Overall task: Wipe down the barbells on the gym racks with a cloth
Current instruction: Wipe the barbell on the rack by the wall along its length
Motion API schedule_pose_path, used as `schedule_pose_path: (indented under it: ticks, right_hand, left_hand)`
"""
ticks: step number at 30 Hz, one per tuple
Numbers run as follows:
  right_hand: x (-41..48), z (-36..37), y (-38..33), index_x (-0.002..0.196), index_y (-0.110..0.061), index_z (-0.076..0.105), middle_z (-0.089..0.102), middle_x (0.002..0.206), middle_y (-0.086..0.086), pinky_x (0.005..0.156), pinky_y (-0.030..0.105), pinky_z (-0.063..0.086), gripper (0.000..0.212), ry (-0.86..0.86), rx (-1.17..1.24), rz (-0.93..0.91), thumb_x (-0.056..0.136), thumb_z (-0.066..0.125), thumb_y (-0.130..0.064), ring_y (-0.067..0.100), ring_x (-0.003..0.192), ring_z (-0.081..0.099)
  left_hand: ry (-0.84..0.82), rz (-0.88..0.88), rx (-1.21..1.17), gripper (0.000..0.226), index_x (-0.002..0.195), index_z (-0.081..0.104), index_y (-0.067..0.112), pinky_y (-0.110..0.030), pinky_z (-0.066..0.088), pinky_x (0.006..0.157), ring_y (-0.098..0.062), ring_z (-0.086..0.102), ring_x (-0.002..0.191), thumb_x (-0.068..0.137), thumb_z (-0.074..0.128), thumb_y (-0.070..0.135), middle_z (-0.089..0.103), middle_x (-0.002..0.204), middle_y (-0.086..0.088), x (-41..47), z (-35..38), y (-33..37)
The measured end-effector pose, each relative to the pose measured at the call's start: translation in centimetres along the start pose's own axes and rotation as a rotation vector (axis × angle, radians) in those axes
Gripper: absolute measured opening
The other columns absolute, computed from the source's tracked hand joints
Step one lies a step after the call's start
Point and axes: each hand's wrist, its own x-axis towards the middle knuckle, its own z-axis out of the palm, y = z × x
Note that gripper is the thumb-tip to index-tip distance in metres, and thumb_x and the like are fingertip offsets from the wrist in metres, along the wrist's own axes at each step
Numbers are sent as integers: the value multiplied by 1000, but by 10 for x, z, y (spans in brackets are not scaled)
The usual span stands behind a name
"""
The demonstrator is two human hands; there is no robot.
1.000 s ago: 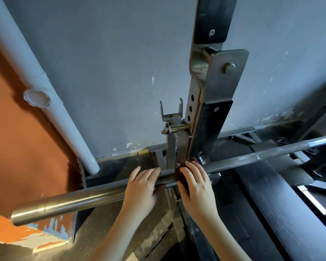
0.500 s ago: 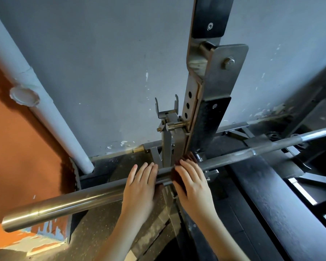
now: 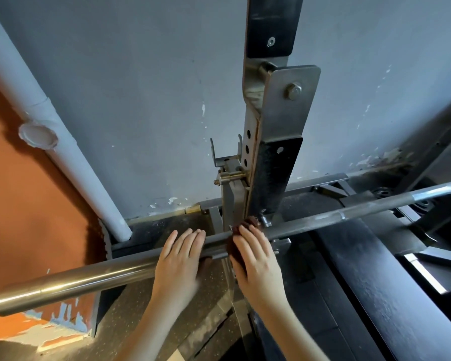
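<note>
my left hand [image 3: 179,259] lies flat on the bar [image 3: 76,278], fingers straight and side by side, holding nothing. my right hand [image 3: 257,259] lies over the dark red cloth [image 3: 250,225] and presses it onto the bar, right where the bar meets the rack post [image 3: 274,165]. those fingers look mostly straight too. i cannot see my thumb, so i cannot tell if it hooks under the cloth. the two hands are near each other but not touching. the bar lies low on the rack and runs from its shiny end at my left, under both hands, and away to my right. since a second ago not much has changed. both hands sit on the same bit of bar next to the post, and only my head has moved a little, so everything looks pushed to the left. a bit more cloth peeks out past my right fingertips now. i think that means i am rubbing just this one spot. the long shiny part on my left and the long thin part on my right look like they still need a wipe. a white pipe [image 3: 71,157] runs down the grey wall [image 3: 141,87] behind
</note>
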Motion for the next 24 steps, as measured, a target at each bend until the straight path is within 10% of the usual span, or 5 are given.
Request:
schedule_pose_path:
  ticks: [4, 9, 12, 17, 24]
  right_hand:
    - [-8, 5, -3, 115, -11, 66, 61, 130, 6, 107, 43, 42, 31, 33, 5, 10, 93, 51, -25, 25, 129, 49]
    - [42, -7, -3, 109, -12, 65, 68, 110, 3, 92, 44, 54, 25, -70, 48, -4, 88, 60, -25, 23, 107, 61]
    - [8, -3, 0, 119, -13, 62, 61, 129, 5, 107, 43, 42, 33, -48, 35, 12, 94, 49, -28, 25, 127, 50]
    - [-11, 5, -7, 119, -13, 64, 59, 133, 5, 109, 42, 39, 34, 10, 21, 62, 95, 47, -29, 25, 133, 45]
    - [20, 1, -6, 122, -11, 61, 61, 128, 4, 108, 40, 42, 38, -6, 63, 83, 94, 46, -32, 23, 127, 49]
  left_hand:
    - [-56, -38, 12, 76, 130, 58, 7, -42, 22, 112, -27, 56, 123, 61, 88, 18, 62, 129, -8, 1, -2, 2]
    - [-6, -49, 8, 56, 127, 58, 9, -43, 28, 111, -26, 57, 120, 99, 31, 49, 63, 125, -7, 2, -3, 0]
    - [8, -31, 32, 57, 127, 59, 7, -42, 23, 112, -27, 57, 122, 78, 76, 31, 63, 126, -8, 2, 0, 0]
    - [-32, -53, 5, 75, 126, 61, 4, -43, 22, 112, -29, 57, 121, 58, 90, 16, 63, 126, -12, 1, 0, 4]
    - [-8, -30, -16, 52, 126, 60, 8, -43, 29, 112, -22, 54, 124, 91, 43, 42, 64, 125, -8, 5, 1, -1]
